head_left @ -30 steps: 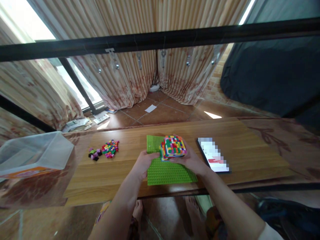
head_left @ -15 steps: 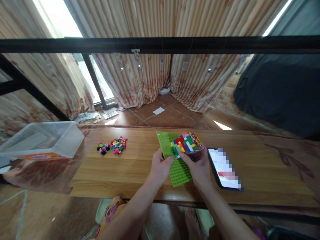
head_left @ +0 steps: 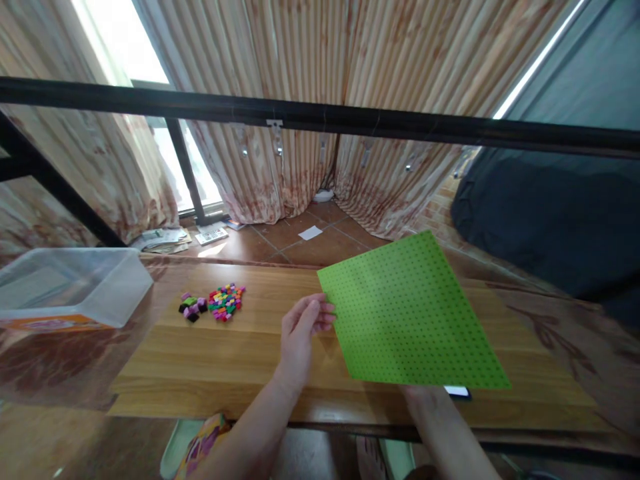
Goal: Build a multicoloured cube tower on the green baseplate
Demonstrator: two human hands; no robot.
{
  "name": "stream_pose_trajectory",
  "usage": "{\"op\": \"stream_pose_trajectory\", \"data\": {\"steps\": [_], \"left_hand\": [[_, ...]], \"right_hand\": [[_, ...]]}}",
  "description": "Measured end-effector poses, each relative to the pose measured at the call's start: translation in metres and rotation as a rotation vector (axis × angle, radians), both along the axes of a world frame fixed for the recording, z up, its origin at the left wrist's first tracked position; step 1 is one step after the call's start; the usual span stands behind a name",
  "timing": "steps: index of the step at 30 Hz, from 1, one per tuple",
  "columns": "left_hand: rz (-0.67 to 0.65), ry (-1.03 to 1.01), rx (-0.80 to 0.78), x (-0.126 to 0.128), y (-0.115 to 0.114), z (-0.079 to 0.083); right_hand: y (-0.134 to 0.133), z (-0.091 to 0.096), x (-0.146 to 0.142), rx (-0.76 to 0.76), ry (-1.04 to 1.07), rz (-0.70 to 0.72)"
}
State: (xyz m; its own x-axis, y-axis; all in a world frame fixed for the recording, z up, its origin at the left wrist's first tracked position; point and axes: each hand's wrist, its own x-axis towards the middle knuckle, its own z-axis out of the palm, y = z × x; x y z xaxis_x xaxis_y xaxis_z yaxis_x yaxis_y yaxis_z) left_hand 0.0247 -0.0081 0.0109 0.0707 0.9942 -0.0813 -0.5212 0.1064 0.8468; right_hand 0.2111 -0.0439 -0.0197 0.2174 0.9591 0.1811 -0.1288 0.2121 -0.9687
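Note:
A green baseplate is raised off the wooden board and tipped toward me, so I see its plain dotted underside. The multi-coloured brick block on its other face is hidden. My left hand has bent fingers, and their tips pinch the plate's left edge. My right hand is behind the plate. Only its wrist shows below the lower edge, and the plate is held up from there.
A pile of small coloured bricks and a few dark and purple ones lie at the board's left. A clear plastic box stands farther left. A phone corner peeks from under the plate. A black bar crosses overhead.
The baseplate, flat on the board a second ago, has been lifted and turned over to the right. The brick block and most of the phone are now hidden behind it.

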Motion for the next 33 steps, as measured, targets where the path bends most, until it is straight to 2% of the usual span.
{"op": "stream_pose_trajectory", "data": {"steps": [5,14,19,22,25,27,29,31,33], "left_hand": [[0.130,-0.030,-0.039,-0.007,0.008,0.003],[0.130,-0.049,-0.100,-0.014,0.012,0.004],[0.263,0.015,-0.088,-0.025,0.022,0.005],[0.380,0.034,-0.087,-0.040,0.032,0.008],[0.432,0.067,-0.109,-0.051,0.038,0.009],[0.403,0.116,-0.130,-0.053,0.039,0.008],[0.329,0.184,-0.159,-0.050,0.037,0.006],[0.242,0.261,-0.188,-0.045,0.036,0.002],[0.178,0.344,-0.200,-0.040,0.035,-0.002]], "right_hand": [[-0.001,0.001,0.002,-0.024,0.336,-0.042],[-0.001,-0.007,-0.003,-0.012,0.344,-0.124],[-0.001,0.008,-0.016,-0.051,0.271,-0.216],[-0.001,0.018,-0.030,-0.032,0.132,-0.367],[-0.003,0.017,-0.048,0.020,-0.118,-0.512],[-0.005,0.009,-0.060,-0.036,-0.325,-0.584],[-0.006,0.002,-0.072,-0.161,-0.519,-0.603],[-0.008,-0.004,-0.081,-0.278,-0.660,-0.554],[-0.009,-0.004,-0.086,-0.323,-0.753,-0.486]]}}
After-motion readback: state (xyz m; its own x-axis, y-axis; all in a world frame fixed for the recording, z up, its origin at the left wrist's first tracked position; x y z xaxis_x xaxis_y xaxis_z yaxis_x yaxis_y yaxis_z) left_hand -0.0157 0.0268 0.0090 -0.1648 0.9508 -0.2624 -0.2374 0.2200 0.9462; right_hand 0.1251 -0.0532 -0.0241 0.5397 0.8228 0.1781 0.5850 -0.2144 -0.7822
